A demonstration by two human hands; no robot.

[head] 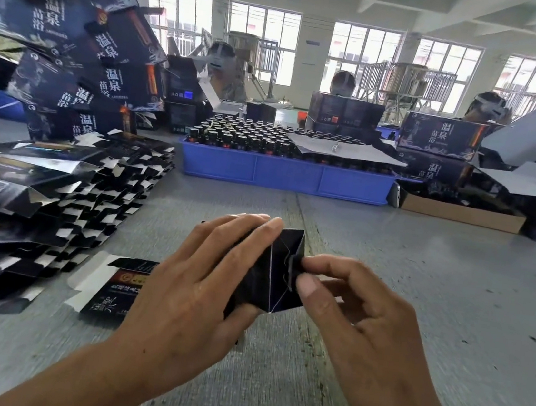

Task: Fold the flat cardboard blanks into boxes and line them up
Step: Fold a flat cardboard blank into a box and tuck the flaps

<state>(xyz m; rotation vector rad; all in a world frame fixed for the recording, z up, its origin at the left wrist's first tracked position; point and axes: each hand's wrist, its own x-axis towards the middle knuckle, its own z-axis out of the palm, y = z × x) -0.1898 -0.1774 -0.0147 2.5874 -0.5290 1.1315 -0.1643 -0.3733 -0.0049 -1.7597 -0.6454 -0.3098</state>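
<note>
Both hands fold one dark cardboard blank above the grey table.

Left hand wraps its fingers over the top and side of the half-formed box, gripping it, while the right hand pinches a small end flap of the same box between thumb and forefinger; the box is held just over the table, its open end facing up and away. Just left of the hands, one flat blank lies printed side up on the table. Further left, a sprawling stack of flat blanks covers the table's edge, with larger printed cartons piled behind it. Well beyond the hands, a blue tray holds rows of dark-capped bottles, partly covered by a grey sheet. People sit on the far side behind more cartons.
</note>
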